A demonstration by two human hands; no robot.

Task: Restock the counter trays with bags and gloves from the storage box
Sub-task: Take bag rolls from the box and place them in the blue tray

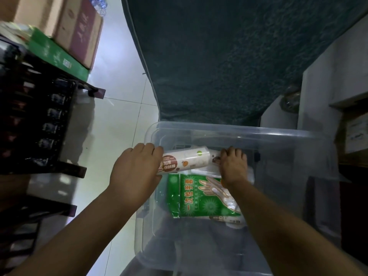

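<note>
Inside a clear storage box (pixel 229 132), the left hand (pixel 135 168) grips a white, brown-labelled roll (pixel 185 160); the right hand (pixel 233 166) presses, fingers curled, on white packets above a green glove pack (pixel 199 196).

Second roll (pixel 214 156) mostly under right hand (pixel 233 166); storage box (pixel 239 131) near rim off-frame.

Shop back room or storeroom: brown cardboard cartons (pixel 59 22) stacked far left, dark slatted shelving rack (pixel 35 120) beneath, pale tiled floor (pixel 119 116), clear plastic storage box (pixel 239 134) near.
</note>
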